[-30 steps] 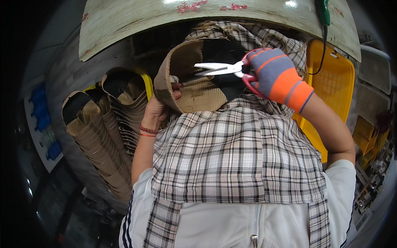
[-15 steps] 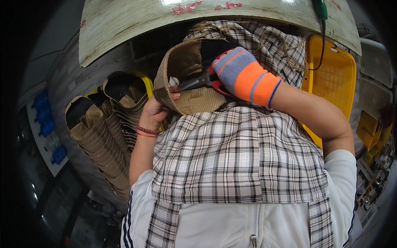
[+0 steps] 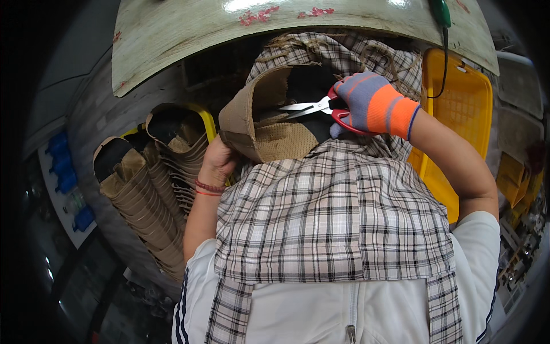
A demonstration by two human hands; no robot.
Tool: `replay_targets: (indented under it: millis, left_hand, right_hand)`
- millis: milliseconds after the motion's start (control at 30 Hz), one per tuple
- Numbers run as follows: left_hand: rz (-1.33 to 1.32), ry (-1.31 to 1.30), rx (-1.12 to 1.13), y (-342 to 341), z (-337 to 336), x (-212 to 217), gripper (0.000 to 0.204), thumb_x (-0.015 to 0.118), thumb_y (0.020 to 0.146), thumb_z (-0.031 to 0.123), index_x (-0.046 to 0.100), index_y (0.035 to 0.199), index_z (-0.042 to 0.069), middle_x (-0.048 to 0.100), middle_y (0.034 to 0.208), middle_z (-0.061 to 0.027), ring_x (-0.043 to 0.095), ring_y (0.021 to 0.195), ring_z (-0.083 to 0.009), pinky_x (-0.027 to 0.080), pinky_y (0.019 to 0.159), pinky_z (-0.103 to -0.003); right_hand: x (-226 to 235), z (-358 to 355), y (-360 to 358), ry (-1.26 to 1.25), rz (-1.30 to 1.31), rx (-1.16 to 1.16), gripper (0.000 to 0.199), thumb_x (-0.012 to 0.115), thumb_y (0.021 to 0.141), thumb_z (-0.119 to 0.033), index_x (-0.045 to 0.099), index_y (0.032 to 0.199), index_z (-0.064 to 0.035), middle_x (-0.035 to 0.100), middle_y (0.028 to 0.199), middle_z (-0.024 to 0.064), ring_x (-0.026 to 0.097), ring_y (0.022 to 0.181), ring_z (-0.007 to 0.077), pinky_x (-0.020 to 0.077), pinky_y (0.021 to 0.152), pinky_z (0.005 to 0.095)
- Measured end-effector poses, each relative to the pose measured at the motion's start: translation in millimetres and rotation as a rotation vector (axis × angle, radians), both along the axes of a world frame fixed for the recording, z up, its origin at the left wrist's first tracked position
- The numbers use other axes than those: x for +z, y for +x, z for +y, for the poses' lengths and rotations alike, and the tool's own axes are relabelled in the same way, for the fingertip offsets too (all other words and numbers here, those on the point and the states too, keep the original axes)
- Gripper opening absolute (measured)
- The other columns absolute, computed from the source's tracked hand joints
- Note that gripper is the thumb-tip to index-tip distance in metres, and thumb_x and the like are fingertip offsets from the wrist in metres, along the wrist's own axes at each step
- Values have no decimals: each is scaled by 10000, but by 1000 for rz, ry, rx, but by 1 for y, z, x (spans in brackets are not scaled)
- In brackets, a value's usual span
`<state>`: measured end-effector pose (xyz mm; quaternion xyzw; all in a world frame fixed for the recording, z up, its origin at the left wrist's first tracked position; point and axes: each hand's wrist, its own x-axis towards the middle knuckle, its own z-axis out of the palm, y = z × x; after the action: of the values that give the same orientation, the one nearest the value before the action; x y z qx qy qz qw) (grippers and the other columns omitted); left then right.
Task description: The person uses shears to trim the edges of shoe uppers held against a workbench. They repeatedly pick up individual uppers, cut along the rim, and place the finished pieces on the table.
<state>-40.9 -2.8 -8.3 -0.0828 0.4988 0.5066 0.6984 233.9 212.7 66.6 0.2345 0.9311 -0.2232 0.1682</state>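
On my lap, in front of the checked apron (image 3: 298, 223), a brown, textured, cap-like fabric piece (image 3: 236, 116) with a black inside is tipped so that its hollow faces right. My bare left hand (image 3: 220, 156) grips its lower left edge, the fingers mostly hidden behind the material. Red-handled scissors (image 3: 325, 105) are in my right hand (image 3: 366, 100), which wears a grey and orange glove and is closed around the handles. Their blades are parted and point left across the hollow, near a loose strip inside. Whether the blades touch the fabric I cannot tell.
Nested stacks of similar brown pieces (image 3: 143, 203) stand at the left, by a yellow container rim (image 3: 207, 117). A wooden-patterned table (image 3: 189, 43) crosses the far side, with a green-handled corded tool (image 3: 440, 12). A yellow basket (image 3: 465, 123) stands at the right. Brown scraps lie on checked cloth.
My right hand has drawn the scissors back to the right, out of the piece, and the blades have parted. The left fingertips no longer show inside the rim.
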Motion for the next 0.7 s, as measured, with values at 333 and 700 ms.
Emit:
replay_targets:
  millis: [333, 700]
  left_hand:
    - [55, 111, -66, 0, -10, -17, 319, 677, 848, -4, 644, 1165, 0, 676, 1129, -111, 646, 1008, -209, 542, 917, -346]
    - [-35, 62, -31, -2, -11, -24, 381, 714, 794, -75, 634, 1158, 3, 669, 1130, -126, 632, 1034, -218, 547, 927, -357]
  right_hand:
    - [1, -4, -9, -223, -98, -15, 684, 756, 681, -635, 669, 1028, -52, 681, 838, 149, 667, 820, 343, 526, 696, 419]
    - [11, -6, -20, -177, -321, 16, 857, 623, 657, -824, 677, 1029, -53, 691, 775, 146, 684, 743, 341, 539, 650, 395]
